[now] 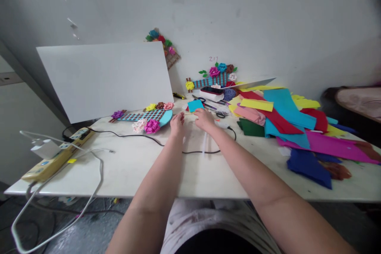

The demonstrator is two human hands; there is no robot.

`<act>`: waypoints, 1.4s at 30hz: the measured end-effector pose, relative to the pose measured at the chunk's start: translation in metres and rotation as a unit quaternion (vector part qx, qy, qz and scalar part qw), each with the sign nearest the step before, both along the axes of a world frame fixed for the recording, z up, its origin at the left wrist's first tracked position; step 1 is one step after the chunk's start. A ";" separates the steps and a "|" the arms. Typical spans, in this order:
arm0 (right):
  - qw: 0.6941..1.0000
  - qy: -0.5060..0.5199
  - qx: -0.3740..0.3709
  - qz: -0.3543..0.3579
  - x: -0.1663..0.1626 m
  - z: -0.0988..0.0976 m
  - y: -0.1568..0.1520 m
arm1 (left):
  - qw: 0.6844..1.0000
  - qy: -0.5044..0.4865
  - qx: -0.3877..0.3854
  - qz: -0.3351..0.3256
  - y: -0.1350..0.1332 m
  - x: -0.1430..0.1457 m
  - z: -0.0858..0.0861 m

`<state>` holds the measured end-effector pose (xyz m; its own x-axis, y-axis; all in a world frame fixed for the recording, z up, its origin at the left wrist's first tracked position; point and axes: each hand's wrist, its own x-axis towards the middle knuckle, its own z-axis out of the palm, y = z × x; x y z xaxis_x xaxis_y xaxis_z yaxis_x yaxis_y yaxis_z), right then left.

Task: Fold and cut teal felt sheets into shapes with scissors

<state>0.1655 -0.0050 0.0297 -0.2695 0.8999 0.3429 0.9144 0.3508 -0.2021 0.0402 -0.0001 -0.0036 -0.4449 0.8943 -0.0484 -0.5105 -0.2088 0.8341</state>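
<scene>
My right hand [204,119] reaches to the near edge of a small blue paper square [195,105], its fingers bent and closed at that edge. Red and pale paper shows under the square. My left hand [177,123] is just to the left, fingers loosely curled and apart, with no object visible in it. Beside it lies a flat blue cutout [166,118] with a brown woven strip pattern and paper flowers, among them a magenta flower [152,126]. A translucent white stick [204,143] lies below my right hand.
Coloured paper sheets [275,111] are heaped at the right. A phone [211,90] rests on a white box; scissors [220,115] lie nearby. A white board [107,81] leans on the wall. At the left stands a power strip [56,158]; a black cord [139,135] crosses the table.
</scene>
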 end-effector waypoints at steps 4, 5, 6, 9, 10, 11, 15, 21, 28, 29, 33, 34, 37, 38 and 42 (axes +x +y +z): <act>0.996 -0.082 -0.043 0.012 -0.005 0.005 0.002 | 0.999 -0.038 0.020 -0.027 -0.001 0.001 0.000; 0.994 -0.094 -0.057 0.012 -0.006 0.007 0.004 | 0.998 -0.050 0.029 -0.030 -0.002 0.001 0.000; 0.992 -0.105 -0.070 0.012 -0.007 0.008 0.006 | 0.997 -0.061 0.034 -0.030 -0.002 0.001 0.000; 0.986 -0.131 -0.098 0.014 -0.010 0.010 0.015 | 0.996 -0.079 0.026 -0.029 -0.004 0.001 0.001; 0.985 -0.138 -0.106 0.014 -0.010 0.010 0.019 | 0.996 -0.080 0.019 -0.032 -0.005 0.000 0.001; 0.983 -0.144 -0.114 0.013 -0.011 0.010 0.023 | 0.996 -0.079 0.013 -0.037 -0.005 0.000 0.001; 0.976 -0.165 -0.143 0.007 -0.015 0.010 0.035 | 0.996 -0.067 0.012 -0.066 -0.009 0.000 0.004; 0.967 -0.193 -0.163 0.014 -0.020 0.010 0.041 | 0.991 -0.055 -0.022 -0.118 -0.013 0.001 0.009; 0.964 -0.197 -0.176 0.014 -0.025 0.007 0.055 | 0.986 -0.082 -0.026 -0.143 -0.012 -0.001 0.007; 0.964 -0.200 -0.177 0.012 -0.025 0.007 0.057 | 0.985 -0.088 -0.025 -0.143 -0.011 -0.002 0.006; 0.963 -0.206 -0.174 0.013 -0.028 0.005 0.063 | 0.984 -0.110 -0.022 -0.138 -0.009 -0.002 0.004; 0.964 -0.201 -0.172 0.015 -0.028 0.004 0.064 | 0.984 -0.114 -0.019 -0.136 -0.009 -0.002 0.003; 0.968 -0.185 -0.168 0.017 -0.027 0.001 0.066 | 0.984 -0.122 -0.016 -0.132 -0.008 -0.002 0.003; 0.969 -0.181 -0.167 0.014 -0.027 0.000 0.066 | 0.983 -0.125 -0.017 -0.132 -0.008 -0.003 0.003; 0.977 -0.163 -0.137 0.009 -0.023 -0.002 0.068 | 0.982 -0.132 -0.019 -0.136 -0.008 -0.003 0.002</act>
<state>0.1423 0.0628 0.0281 -0.3399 0.9403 -0.0164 0.9403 0.3401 0.0096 0.0367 -0.0082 -0.0012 -0.1584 0.9734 -0.1658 -0.7424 -0.0067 0.6699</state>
